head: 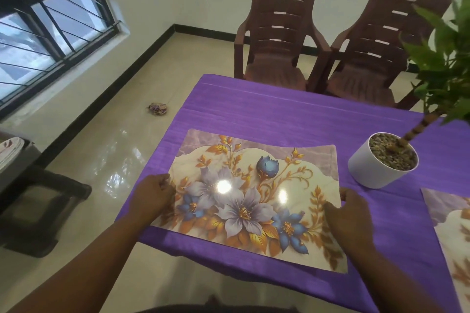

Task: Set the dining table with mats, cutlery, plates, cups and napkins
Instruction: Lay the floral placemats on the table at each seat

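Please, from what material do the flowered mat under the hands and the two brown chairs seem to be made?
Flowered mat: probably plastic or laminated sheet, glossy; it shows bright light reflections and a slightly curled far edge.
Brown chairs: likely moulded plastic, matt; back, slots and arms look like one piece.

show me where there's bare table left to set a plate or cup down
Bare purple cloth runs between the floral mat and the two chairs. A narrower strip lies between that mat and the second mat. It is crowded by the white plant pot, and both hands sit on the mat's side edges.
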